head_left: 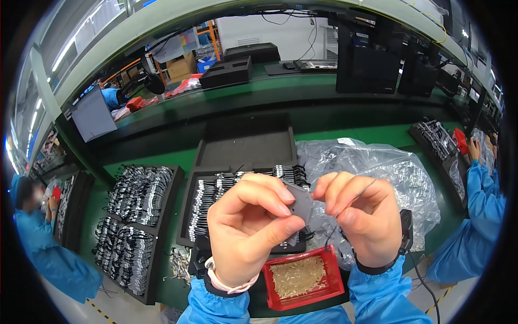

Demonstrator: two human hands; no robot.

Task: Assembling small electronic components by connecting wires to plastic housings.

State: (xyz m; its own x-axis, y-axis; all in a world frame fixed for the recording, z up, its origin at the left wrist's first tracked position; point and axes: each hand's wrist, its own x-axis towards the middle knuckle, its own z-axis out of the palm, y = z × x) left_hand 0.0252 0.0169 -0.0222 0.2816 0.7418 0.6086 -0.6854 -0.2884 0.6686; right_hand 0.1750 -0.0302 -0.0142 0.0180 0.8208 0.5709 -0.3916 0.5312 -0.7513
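My left hand [243, 232] pinches a flat grey piece [302, 203] between thumb and fingers, its thin edge raised in front of me. Close by on the right, my right hand [369, 218] is closed on a thin dark wire [329, 237], one end of which hangs down from the fingertips. Whether the wire joins the grey piece cannot be made out. Below both hands sits a red bin [338, 286] with many small pale yellowish bits [298, 276] in it. Behind my left hand is a black foam tray [183, 233] of rows of silver-and-black cabled parts [203, 208], partly hidden.
Another black tray [162, 237] of cabled parts lies left. Crumpled clear plastic [399, 167] covers the bench at right. Loose small parts [181, 262] lie beside my left wrist. Monitors [369, 67] stand on the shelf. Co-workers in blue sit at left [46, 254] and right [464, 232].
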